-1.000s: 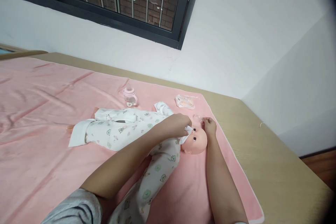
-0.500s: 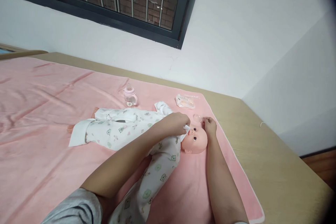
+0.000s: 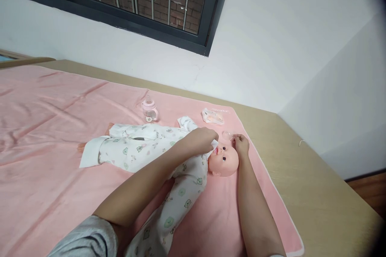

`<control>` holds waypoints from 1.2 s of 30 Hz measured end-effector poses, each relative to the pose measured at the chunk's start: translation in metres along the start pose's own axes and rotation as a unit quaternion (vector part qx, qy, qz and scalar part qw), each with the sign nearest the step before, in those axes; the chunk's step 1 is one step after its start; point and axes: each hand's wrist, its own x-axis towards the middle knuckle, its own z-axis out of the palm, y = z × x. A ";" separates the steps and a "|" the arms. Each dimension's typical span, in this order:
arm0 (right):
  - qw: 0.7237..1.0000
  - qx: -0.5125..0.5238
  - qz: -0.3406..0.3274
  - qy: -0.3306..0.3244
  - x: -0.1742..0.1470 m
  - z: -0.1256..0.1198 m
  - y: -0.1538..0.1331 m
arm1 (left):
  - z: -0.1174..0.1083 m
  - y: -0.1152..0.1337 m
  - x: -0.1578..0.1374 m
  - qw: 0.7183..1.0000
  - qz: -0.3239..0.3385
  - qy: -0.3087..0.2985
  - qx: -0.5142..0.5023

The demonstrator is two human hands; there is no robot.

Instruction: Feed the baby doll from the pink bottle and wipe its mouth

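Bottle [image 3: 150,113], packet [image 3: 212,117] beyond; your forearm [image 3: 144,180] crosses doll [image 3: 228,163].
Left hand [image 3: 204,141] pinches white cloth [image 3: 214,143] by its mouth [image 3: 216,151]; right hand [image 3: 241,144], clear piece [image 3: 226,135].

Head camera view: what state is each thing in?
Bald plastic doll: face up, eyes open
White animal-print fabric suit: on the doll
Left hand: closed on white cloth
Right hand: at clear plastic piece, grip unclear
Pink plastic bottle: teat uncovered
White plastic packet: lying flat, seal unclear
Pink fabric blanket: spread, creased
Dark-framed glass window: seemingly shut
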 end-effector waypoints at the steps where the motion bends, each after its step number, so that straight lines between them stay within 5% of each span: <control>1: 1.000 -0.001 0.000 -0.001 0.000 0.000 0.000 | 0.000 0.000 0.000 1.000 0.001 0.002 0.000; 36: 1.000 -0.003 0.005 0.003 0.000 0.001 0.000 | 0.002 0.003 0.008 0.998 0.023 0.043 -0.045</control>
